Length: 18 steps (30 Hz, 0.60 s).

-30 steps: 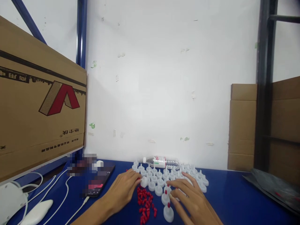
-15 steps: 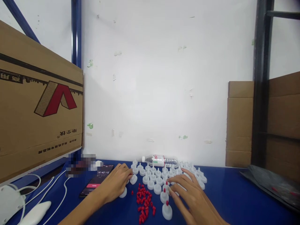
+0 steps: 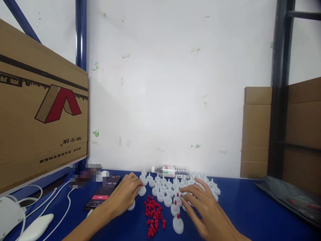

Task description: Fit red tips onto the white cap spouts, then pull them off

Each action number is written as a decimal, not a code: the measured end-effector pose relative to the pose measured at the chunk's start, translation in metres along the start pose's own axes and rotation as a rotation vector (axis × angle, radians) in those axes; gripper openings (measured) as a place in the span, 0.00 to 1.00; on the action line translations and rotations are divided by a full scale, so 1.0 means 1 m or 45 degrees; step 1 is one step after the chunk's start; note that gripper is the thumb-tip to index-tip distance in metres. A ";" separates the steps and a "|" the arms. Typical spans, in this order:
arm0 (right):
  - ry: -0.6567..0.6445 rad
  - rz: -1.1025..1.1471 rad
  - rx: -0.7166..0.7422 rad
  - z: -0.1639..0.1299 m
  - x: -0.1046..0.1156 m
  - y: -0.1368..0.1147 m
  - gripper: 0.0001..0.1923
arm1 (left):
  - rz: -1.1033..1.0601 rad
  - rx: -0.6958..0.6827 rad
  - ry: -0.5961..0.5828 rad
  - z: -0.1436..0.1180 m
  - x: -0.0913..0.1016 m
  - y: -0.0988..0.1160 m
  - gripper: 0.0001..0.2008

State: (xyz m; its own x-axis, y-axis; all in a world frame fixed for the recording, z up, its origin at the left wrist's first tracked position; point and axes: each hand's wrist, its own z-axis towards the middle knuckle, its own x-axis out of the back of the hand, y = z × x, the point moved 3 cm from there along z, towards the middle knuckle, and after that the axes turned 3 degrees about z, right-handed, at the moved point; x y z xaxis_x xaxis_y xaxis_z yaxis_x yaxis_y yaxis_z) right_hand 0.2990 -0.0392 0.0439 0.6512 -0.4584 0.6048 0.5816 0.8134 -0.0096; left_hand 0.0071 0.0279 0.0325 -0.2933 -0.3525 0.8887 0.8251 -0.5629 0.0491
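Observation:
My left hand [image 3: 128,191] is at the left of the group, its fingers curled around the top of a white nozzle cap [image 3: 142,191]. Another white cap [image 3: 131,205] shows partly beneath that hand. With fingers apart, my right hand [image 3: 204,204] reaches over the white caps on the right and hides several of them. Close to its fingertips stand white nozzle caps with red tips, the nearest to me being one red-tipped nozzle cap [image 3: 178,225]. Small red tip covers [image 3: 153,214] lie in a loose pile between my hands.
Many white nozzle caps [image 3: 168,192] stand grouped behind the red pile. A clear bottle [image 3: 170,171] lies behind them by the wall. At left are a phone [image 3: 104,190], white cables and a carton [image 3: 45,113]. A grey plastic bag [image 3: 288,201] lies right.
The white cap at my left fingers has tilted more upright. The single red tip cover lying apart left of the pile no longer shows there. My right hand has shifted only slightly.

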 end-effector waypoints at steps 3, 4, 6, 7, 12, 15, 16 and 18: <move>-0.015 0.010 -0.019 -0.001 0.000 0.001 0.11 | 0.020 -0.002 0.037 0.002 -0.003 -0.006 0.14; -0.015 0.013 -0.020 -0.001 -0.001 0.000 0.11 | 0.026 -0.005 0.042 0.002 -0.006 -0.008 0.15; -0.008 0.017 -0.019 0.000 0.000 0.000 0.10 | 0.038 -0.007 0.053 0.003 -0.011 -0.012 0.17; -0.004 0.017 -0.020 0.000 0.000 -0.001 0.10 | 0.045 -0.003 0.062 0.004 -0.014 -0.014 0.18; -0.019 0.010 -0.034 0.001 0.000 -0.003 0.10 | 0.084 0.066 0.088 0.005 -0.019 -0.023 0.20; -0.054 -0.006 -0.009 0.003 0.002 -0.004 0.10 | 0.100 0.098 0.062 0.006 -0.017 -0.027 0.25; -0.062 -0.013 0.003 0.003 0.002 -0.004 0.10 | 0.104 0.105 0.054 0.006 -0.016 -0.028 0.26; -0.070 -0.024 0.018 0.004 0.003 -0.005 0.09 | 0.114 0.114 0.046 0.006 -0.015 -0.029 0.27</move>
State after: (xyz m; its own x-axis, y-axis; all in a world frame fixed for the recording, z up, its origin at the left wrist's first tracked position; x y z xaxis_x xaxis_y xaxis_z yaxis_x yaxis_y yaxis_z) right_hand 0.2966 -0.0431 0.0488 0.6119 -0.4538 0.6478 0.5864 0.8099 0.0135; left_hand -0.0093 0.0541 0.0204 -0.2323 -0.4263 0.8742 0.8882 -0.4593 0.0120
